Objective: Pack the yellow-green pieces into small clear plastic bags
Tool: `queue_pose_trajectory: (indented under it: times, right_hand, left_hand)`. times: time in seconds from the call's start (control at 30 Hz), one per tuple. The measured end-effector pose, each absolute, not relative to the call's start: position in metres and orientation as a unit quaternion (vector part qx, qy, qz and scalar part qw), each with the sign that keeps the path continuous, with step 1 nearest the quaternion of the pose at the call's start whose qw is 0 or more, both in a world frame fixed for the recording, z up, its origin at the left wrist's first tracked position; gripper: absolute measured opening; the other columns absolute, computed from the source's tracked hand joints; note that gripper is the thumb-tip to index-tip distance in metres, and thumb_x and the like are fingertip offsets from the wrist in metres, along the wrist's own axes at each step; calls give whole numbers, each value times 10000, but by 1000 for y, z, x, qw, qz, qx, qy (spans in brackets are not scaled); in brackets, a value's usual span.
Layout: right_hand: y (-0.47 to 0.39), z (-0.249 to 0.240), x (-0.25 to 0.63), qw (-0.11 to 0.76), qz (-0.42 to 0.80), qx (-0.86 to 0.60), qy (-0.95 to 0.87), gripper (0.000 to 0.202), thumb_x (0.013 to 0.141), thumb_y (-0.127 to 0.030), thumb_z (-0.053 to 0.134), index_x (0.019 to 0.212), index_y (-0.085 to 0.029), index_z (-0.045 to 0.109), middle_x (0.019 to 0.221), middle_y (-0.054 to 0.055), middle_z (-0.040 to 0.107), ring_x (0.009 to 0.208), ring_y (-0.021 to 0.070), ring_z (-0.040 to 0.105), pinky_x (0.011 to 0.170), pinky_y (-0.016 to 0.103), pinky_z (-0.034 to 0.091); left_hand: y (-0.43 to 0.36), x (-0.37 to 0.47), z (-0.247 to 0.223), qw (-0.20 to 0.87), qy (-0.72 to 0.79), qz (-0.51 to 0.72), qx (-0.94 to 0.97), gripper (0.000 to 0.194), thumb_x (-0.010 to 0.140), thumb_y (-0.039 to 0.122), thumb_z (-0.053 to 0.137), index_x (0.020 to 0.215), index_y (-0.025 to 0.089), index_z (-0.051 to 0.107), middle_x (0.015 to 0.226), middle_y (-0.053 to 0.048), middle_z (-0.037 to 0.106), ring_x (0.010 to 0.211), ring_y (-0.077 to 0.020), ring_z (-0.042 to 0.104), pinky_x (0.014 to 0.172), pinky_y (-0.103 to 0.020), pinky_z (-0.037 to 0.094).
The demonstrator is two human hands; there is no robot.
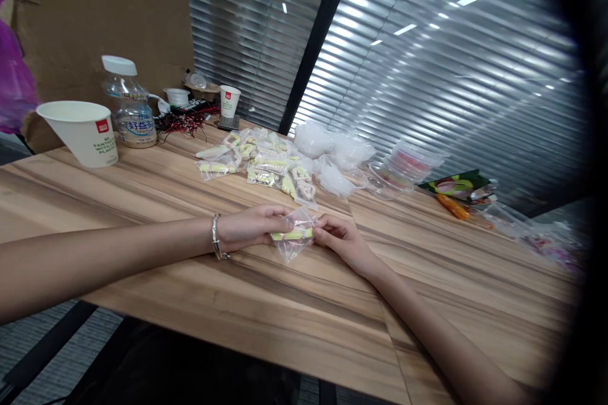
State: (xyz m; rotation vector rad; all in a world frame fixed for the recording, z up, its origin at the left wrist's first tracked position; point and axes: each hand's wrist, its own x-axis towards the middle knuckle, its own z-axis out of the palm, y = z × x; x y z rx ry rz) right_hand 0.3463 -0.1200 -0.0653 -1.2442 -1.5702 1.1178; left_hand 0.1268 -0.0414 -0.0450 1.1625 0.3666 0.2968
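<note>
Above the wooden table (190,291), a small clear plastic bag (292,245) with a yellow and pink strip inside is held between both hands. My left hand (254,226), with a silver bracelet at the wrist, grips the bag's left side, thumb on top. Fingertips of my right hand (339,237) pinch its right edge. What exactly the strip is I cannot make out. Just beyond the hands lies a pile of similar small bags (268,161) with yellow and pinkish pieces in them.
Clear plastic bags (335,152) and stacked clear tubs (403,168) stand behind to the right. At the left are a paper cup (83,136) and a bottle (133,107); farther back, a second cup (229,101) and tangled wires (185,123). An orange packet (452,205) lies right.
</note>
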Motion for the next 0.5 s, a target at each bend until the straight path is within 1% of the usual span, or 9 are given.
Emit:
queue_pose_trajectory:
  times: [0.13, 0.23, 0.4, 0.5]
  right_hand:
    - [-120, -66, 346, 430, 469, -479, -605, 171, 841, -348, 615, 832, -182, 575, 766, 29, 658, 743, 132, 594, 739, 268, 460]
    - [-120, -66, 345, 447, 480, -474, -588, 166, 831, -334, 631, 853, -186, 559, 735, 15, 650, 713, 122, 595, 720, 261, 464]
    - [-122, -64, 344, 447, 450, -492, -596, 169, 844, -328, 617, 921, -191, 555, 576, -36, 577, 540, 86, 519, 578, 214, 414]
    - [-123, -64, 345, 443, 441, -500, -599, 160, 856, -318, 604, 938, -188, 557, 532, -46, 563, 491, 75, 488, 525, 198, 375]
  left_hand:
    - [-41, 127, -45, 823, 166, 146, 523, 279, 775, 234, 666, 1031, 135, 618, 1103, -86, 617, 1043, -177, 558, 960, -312, 391]
    - [-41, 127, -46, 828, 160, 147, 517, 304, 775, 236, 668, 1058, 139, 613, 1094, -86, 621, 1045, -179, 558, 955, -315, 399]
    - [-40, 127, -48, 828, 158, 150, 517, 319, 780, 252, 665, 1074, 143, 610, 1096, -84, 615, 1044, -186, 559, 942, -318, 409]
    - [-39, 127, -49, 832, 152, 151, 512, 312, 786, 241, 658, 1079, 143, 608, 1110, -86, 612, 1049, -183, 557, 948, -321, 405]
